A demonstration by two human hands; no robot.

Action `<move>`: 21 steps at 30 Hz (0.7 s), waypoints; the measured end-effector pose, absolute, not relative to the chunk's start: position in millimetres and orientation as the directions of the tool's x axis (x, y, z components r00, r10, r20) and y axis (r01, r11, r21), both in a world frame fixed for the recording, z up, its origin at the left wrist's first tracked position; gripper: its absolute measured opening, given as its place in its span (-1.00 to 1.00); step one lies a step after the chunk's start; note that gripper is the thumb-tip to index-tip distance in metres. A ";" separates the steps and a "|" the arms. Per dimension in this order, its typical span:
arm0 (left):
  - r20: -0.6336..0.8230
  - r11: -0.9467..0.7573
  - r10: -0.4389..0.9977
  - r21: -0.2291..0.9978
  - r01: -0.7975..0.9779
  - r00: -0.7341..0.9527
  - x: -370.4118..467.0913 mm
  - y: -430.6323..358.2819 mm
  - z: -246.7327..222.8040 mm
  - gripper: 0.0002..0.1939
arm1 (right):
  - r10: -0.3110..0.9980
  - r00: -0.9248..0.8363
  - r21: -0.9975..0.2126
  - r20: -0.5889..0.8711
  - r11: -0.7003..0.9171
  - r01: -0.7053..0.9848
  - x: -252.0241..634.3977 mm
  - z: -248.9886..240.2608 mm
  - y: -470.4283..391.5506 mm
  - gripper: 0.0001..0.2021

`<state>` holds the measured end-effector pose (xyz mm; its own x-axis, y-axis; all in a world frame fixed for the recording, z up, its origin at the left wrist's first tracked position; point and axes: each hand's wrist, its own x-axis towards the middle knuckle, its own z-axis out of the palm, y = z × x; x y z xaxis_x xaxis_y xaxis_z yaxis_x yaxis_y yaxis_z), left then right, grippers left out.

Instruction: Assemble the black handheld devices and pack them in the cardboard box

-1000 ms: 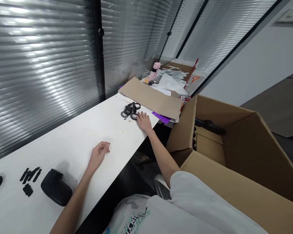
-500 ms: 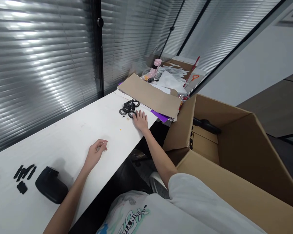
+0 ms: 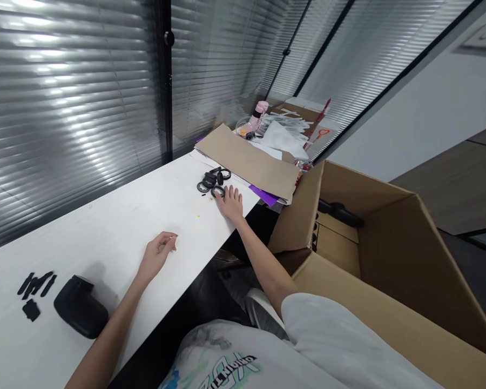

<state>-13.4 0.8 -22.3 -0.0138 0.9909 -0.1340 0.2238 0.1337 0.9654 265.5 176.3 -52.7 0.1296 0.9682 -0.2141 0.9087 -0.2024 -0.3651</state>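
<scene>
The right hand [image 3: 230,206] lies at the far part of the white surface [image 3: 117,227], its fingers spread open, with the thumb at the near edge of a black ring [image 3: 213,190]. That ring sits at the near side of a small cluster of black parts [image 3: 209,179], just short of a brown cardboard sheet [image 3: 247,161] with a purple sheet [image 3: 264,195] showing beneath it. The left hand [image 3: 154,256] rests nearer the body, fingers curled toward the thumb; whether anything is held between them I cannot tell. Beyond the left forearm lie a black casing [image 3: 81,308], several black strips [image 3: 36,284] and a small black piece [image 3: 31,309]. An open cardboard box [image 3: 389,319] stands beside the surface, to the right.
</scene>
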 end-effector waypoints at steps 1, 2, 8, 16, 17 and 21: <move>-0.131 0.131 0.991 0.965 0.225 -0.012 -13.7 0.9 -23.1 -0.51 | 0.968 0.131 -0.365 -0.213 -0.204 0.908 265.1 -52.3 175.5 -0.10; -0.128 0.127 0.992 0.966 0.227 -0.010 -14.1 0.8 -24.0 -0.51 | 0.968 0.133 -0.365 -0.213 -0.205 0.908 264.8 -52.2 174.5 -0.09; -0.099 0.098 0.995 0.972 0.211 -0.006 -17.7 -0.2 -26.7 -0.55 | 0.971 0.126 -0.384 -0.202 -0.197 0.902 263.1 -59.4 172.1 -0.03; -0.078 0.067 0.997 0.959 0.276 0.029 -21.9 1.1 -46.6 -0.55 | 0.989 0.133 -0.663 -0.067 -0.144 0.735 320.5 -96.1 144.4 -0.06; -0.081 0.067 0.996 0.953 0.295 0.035 -22.4 1.1 -49.7 -0.56 | 0.986 0.159 -0.674 -0.047 -0.149 0.724 329.2 -105.9 131.8 -0.07; -0.091 0.068 0.995 0.917 0.393 0.041 -19.5 0.0 -53.1 -0.58 | 0.922 0.388 -0.740 -0.008 -0.266 0.618 339.3 -154.5 77.8 -0.14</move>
<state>-19.5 0.0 -53.1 0.0406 0.9950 -0.0910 0.3930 0.0678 0.9171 339.3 77.8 -154.5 0.3877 0.9218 -0.0079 0.6179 -0.2662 -0.7398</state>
